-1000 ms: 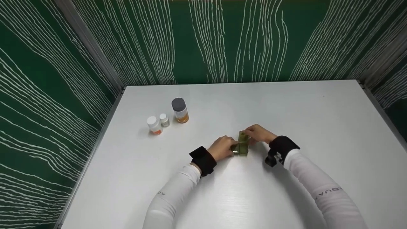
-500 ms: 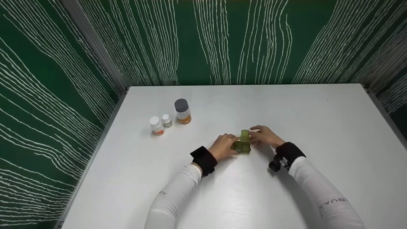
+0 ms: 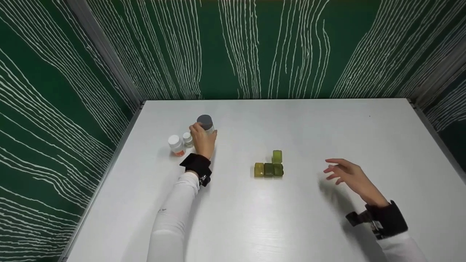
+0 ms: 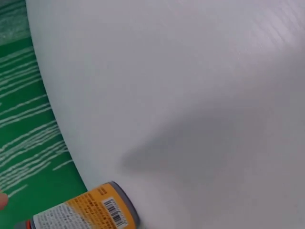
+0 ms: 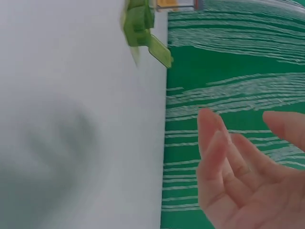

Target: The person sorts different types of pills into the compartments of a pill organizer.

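Observation:
My left hand (image 3: 204,142) is spread around the grey-capped bottle (image 3: 205,122), thumb on its right and fingers on its left. In the left wrist view, that bottle's orange and white label (image 4: 86,210) shows, with one fingertip (image 4: 2,200) a little apart from it. A green see-through pill organizer (image 3: 268,170) lies mid-table, its lid (image 3: 277,156) at the right end standing open. Well to the right of it, my right hand (image 3: 349,178) is raised over the table with loosely bent fingers and nothing in them. The right wrist view also shows the organizer (image 5: 139,21) and its tilted lid.
Two white-capped bottles, a larger one (image 3: 177,146) and a small one (image 3: 188,139), stand just left of my left hand. A white table (image 3: 233,225) bears everything. Green panels (image 3: 214,54) with white wavy lines rise behind it and at the sides.
Both hands have left the pill organizer, whose lid is now raised. My left hand has moved left and away to the grey-capped bottle. The right hand has drawn back to the right.

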A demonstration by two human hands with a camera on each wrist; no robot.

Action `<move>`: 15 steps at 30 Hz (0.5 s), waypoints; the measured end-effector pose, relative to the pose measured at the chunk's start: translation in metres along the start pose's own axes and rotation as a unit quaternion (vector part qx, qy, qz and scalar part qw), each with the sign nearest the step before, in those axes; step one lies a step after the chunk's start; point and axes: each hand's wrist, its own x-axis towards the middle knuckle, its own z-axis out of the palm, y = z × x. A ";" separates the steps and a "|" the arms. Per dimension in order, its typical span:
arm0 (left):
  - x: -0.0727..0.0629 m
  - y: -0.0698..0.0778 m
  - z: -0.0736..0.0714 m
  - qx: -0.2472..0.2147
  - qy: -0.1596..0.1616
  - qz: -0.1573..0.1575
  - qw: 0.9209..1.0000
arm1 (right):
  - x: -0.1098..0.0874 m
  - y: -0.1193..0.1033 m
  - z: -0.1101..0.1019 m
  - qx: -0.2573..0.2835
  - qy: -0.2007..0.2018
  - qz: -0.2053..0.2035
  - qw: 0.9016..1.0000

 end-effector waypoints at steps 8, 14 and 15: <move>0.014 -0.027 0.005 -0.083 -0.045 -0.129 0.987 | -0.037 0.013 -0.008 0.020 0.021 -0.009 1.000; 0.019 -0.053 0.006 -0.107 -0.113 -0.116 0.981 | -0.048 0.019 -0.013 0.017 0.011 -0.010 1.000; 0.019 -0.053 0.005 -0.112 -0.116 -0.111 0.981 | -0.048 0.019 -0.014 0.017 0.009 -0.013 1.000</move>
